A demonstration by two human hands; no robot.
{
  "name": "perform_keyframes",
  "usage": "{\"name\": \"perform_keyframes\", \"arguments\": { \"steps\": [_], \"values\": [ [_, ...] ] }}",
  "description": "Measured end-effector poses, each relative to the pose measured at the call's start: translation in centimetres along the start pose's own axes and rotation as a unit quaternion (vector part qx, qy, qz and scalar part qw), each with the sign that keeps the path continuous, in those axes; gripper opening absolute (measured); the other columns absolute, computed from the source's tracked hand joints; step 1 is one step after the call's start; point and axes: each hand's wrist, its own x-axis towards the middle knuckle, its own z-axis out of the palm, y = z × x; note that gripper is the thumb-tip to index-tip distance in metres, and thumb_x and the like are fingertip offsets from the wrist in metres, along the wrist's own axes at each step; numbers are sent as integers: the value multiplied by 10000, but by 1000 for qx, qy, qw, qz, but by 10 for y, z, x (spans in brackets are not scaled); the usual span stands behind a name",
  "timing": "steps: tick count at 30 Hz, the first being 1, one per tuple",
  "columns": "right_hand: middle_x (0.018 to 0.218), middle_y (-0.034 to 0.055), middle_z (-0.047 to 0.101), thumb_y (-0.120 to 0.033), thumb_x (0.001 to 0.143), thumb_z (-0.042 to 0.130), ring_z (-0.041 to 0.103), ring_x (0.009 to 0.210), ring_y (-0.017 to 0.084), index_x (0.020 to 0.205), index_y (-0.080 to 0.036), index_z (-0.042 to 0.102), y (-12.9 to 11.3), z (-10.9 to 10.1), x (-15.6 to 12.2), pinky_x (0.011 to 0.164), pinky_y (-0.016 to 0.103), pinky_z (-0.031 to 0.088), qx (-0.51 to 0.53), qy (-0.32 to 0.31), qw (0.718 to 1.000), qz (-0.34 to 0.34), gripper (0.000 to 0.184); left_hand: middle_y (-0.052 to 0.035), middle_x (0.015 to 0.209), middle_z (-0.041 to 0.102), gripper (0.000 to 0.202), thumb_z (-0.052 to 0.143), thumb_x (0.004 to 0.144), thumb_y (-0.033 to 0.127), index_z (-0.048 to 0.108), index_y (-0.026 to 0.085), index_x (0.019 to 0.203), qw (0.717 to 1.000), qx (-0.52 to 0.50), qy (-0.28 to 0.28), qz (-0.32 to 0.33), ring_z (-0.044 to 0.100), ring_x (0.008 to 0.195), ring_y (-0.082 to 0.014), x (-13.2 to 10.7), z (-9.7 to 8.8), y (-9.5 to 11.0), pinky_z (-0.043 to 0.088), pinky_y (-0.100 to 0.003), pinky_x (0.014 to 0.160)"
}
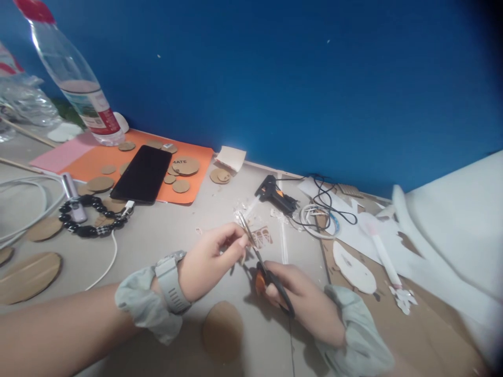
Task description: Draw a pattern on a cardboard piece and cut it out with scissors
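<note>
Slanting above the counter (157,267), the scissors (283,294) sit in the grip of the right hand (302,298); the grip of the left hand (212,256) is narrow, pinched close beside them, on what I cannot tell; closing them this near could nick that hand; farther off lies a glue gun (277,196)

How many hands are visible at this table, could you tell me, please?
2: the left hand, near the middle beside the scissors' blades, and the right hand, just right of it, holding the scissors by their handles. No others show.
</note>
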Motion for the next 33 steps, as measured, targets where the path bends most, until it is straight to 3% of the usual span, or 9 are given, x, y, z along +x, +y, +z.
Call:
{"name": "perform_keyframes", "arguments": {
  "steps": [24, 33],
  "values": [
    [619, -43, 416, -646, 829, 467, 377, 567, 114, 724, -169, 487, -1, 3, -1, 537, 224, 313, 10, 20, 1000, 1, 489, 28, 662, 522, 218, 416, 927, 257, 501, 164, 747, 1000, -23, -7, -17, 481, 613, -99, 1, 1, 1, 405, -231, 612],
    [616, -42, 426, -606, 852, 469, 387, 563, 110, 727, -166, 499, -3, 2, -1, 540, 221, 335, 1, 14, 1000, 1, 459, 45, 660, 464, 198, 433, 932, 306, 481, 180, 787, 1000, 3, 27, -11, 439, 597, -98, 1, -1, -2, 394, -228, 588]
  ]
}}
